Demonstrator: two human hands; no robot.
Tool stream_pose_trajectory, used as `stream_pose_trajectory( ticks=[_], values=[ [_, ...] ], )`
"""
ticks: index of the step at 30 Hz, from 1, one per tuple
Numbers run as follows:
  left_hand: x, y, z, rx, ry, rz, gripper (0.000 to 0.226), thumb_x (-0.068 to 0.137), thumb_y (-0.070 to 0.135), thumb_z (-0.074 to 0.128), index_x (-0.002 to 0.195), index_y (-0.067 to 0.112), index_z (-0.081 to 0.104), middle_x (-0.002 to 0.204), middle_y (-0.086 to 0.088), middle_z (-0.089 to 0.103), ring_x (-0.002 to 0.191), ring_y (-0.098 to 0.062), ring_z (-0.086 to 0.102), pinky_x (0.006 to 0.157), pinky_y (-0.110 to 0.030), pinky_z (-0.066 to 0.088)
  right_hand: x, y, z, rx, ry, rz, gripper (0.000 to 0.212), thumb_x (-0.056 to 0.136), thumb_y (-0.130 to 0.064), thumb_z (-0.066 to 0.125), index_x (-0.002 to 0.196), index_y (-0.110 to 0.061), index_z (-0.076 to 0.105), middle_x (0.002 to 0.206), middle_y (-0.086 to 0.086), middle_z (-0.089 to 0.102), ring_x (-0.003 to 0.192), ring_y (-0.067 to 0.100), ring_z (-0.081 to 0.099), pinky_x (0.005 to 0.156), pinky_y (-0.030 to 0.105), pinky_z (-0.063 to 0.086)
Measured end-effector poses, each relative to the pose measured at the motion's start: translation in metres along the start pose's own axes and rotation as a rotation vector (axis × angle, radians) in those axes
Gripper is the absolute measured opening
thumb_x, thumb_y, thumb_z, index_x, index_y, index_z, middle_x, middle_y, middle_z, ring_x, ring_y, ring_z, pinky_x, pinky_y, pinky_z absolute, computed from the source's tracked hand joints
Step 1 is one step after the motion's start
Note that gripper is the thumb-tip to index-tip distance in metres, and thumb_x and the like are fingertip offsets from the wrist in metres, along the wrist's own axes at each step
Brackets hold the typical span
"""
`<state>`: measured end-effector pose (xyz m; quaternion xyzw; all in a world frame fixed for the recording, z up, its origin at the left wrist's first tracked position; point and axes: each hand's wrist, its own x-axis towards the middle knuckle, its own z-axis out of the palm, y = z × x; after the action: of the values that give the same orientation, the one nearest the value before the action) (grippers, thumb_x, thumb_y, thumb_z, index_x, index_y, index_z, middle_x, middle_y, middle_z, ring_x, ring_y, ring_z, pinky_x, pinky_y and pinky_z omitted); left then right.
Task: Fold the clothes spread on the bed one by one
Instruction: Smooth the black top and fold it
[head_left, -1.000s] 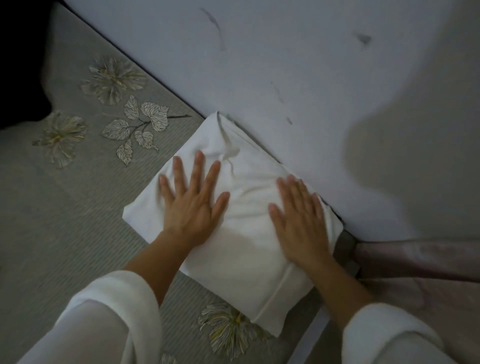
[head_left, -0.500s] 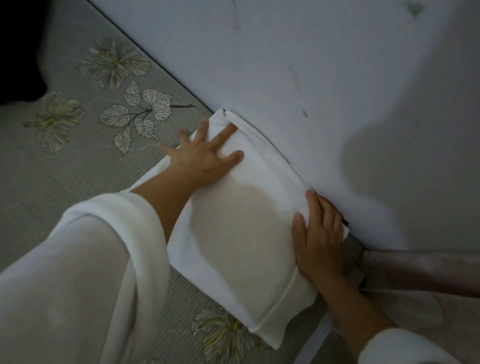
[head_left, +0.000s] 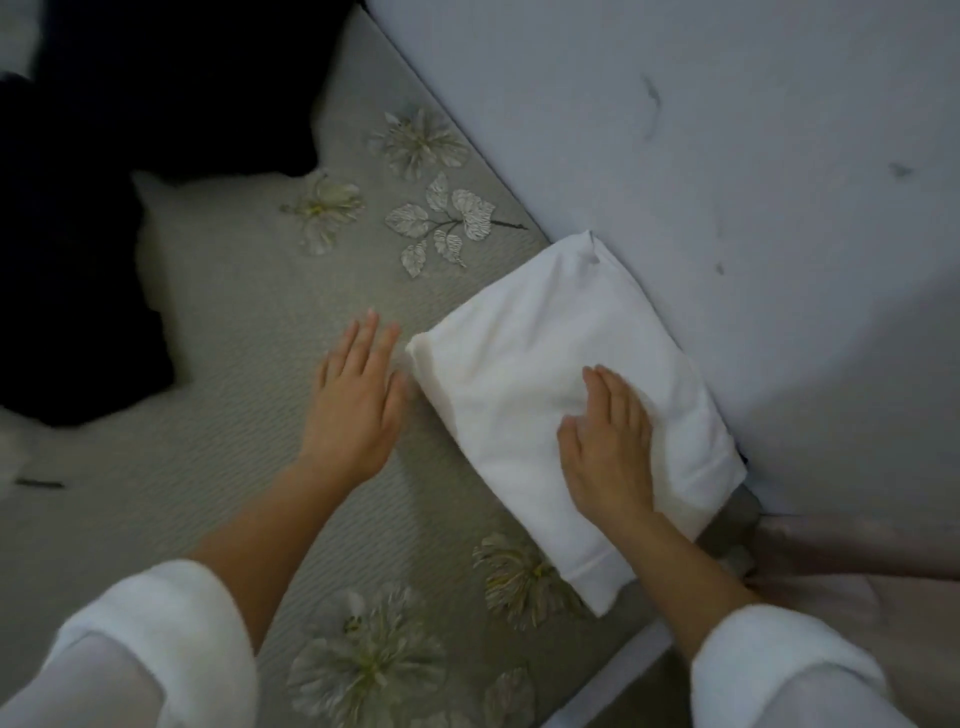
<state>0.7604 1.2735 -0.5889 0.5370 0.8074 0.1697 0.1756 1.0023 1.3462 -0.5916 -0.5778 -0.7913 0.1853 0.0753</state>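
- i see my right hand (head_left: 608, 447) lying flat, palm down, on the folded white cloth (head_left: 524, 358); the fingers are together and stretched out, pressing rather than gripping, so it has hold of nothing.
- my left hand (head_left: 356, 400) is flat too, fingers straight and close together, palm down on the bedspread (head_left: 218, 322), just left of the cloth's near-left edge; the thumb side is at or almost at that edge, and i cannot tell whether it touches.
- the cloth is a thick, neat oblong under and ahead of my right hand, running on a slant from far-left to near-right.
- its long far side lies along the pale wall (head_left: 701, 156) beyond my right hand; its far corner points away from both hands.
- the cloth's near end sticks out past my right wrist, toward my right sleeve (head_left: 779, 670).
- both sleeves are white and pushed back, forearms bare; the left sleeve (head_left: 145, 639) fills the near-left corner.
- the bedspread is grey-green with stitched flowers and leaves: a leaf sprig (head_left: 447, 223) ahead of my left hand, big blooms (head_left: 363, 654) between my forearms.
- a dark heap (head_left: 78, 234) lies well off to the far left of my left hand; what it is i cannot tell.
- pinkish fabric (head_left: 857, 561) lies to the right of my right forearm.
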Motion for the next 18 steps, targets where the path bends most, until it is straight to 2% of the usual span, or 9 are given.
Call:
stream_pose_trajectory(
  ticks=[4, 6, 9, 12, 18],
  values=[
    [-0.089, -0.036, -0.023, -0.356, 0.105, -0.404, 0.046, 0.102, 0.018, 0.037, 0.146, 0.009, 0.031, 0.151, -0.012, 0.034, 0.139, -0.024, 0.029, 0.117, -0.038, 0.021, -0.034, -0.088, 0.026, -0.038, -0.202, -0.187, 0.058, 0.096, -0.029, 0.046, 0.149, -0.015, 0.026, 0.153, 0.006, 0.030, 0.139, 0.022, 0.027, 0.113, 0.036, 0.019],
    [-0.134, -0.061, -0.029, -0.414, 0.106, -0.513, 0.044, 0.100, 0.012, 0.041, 0.142, 0.004, 0.037, 0.146, -0.016, 0.040, 0.135, -0.027, 0.035, 0.115, -0.037, 0.025, -0.058, -0.129, 0.046, -0.109, -0.301, -0.274, 0.061, 0.097, -0.034, 0.043, 0.150, -0.017, 0.020, 0.155, 0.002, 0.025, 0.141, 0.019, 0.024, 0.113, 0.034, 0.017],
    [-0.186, -0.117, -0.035, -0.295, 0.020, -0.519, 0.044, 0.097, 0.011, 0.044, 0.140, 0.004, 0.039, 0.146, -0.017, 0.040, 0.135, -0.028, 0.035, 0.113, -0.032, 0.022, -0.089, -0.187, 0.076, -0.173, -0.402, -0.358, 0.062, 0.097, -0.039, 0.039, 0.151, -0.019, 0.016, 0.157, -0.001, 0.020, 0.143, 0.016, 0.019, 0.114, 0.034, 0.015],
    [-0.221, -0.186, -0.051, -0.195, 0.002, -0.524, 0.049, 0.098, 0.015, 0.042, 0.145, 0.008, 0.031, 0.155, -0.011, 0.026, 0.144, -0.022, 0.021, 0.114, -0.025, 0.011, -0.108, -0.246, 0.105, -0.169, -0.469, -0.406, 0.064, 0.097, -0.038, 0.041, 0.152, -0.019, 0.015, 0.158, 0.000, 0.017, 0.144, 0.018, 0.016, 0.115, 0.036, 0.014],
    [-0.248, -0.323, -0.086, -0.029, 0.016, -0.585, 0.053, 0.101, 0.025, 0.036, 0.150, 0.011, 0.022, 0.159, -0.012, 0.013, 0.147, -0.026, 0.008, 0.119, -0.039, 0.011, -0.103, -0.336, 0.167, -0.230, -0.512, -0.518, 0.067, 0.095, -0.038, 0.044, 0.151, -0.019, 0.013, 0.158, -0.001, 0.014, 0.143, 0.018, 0.014, 0.115, 0.038, 0.014]
  ],
)
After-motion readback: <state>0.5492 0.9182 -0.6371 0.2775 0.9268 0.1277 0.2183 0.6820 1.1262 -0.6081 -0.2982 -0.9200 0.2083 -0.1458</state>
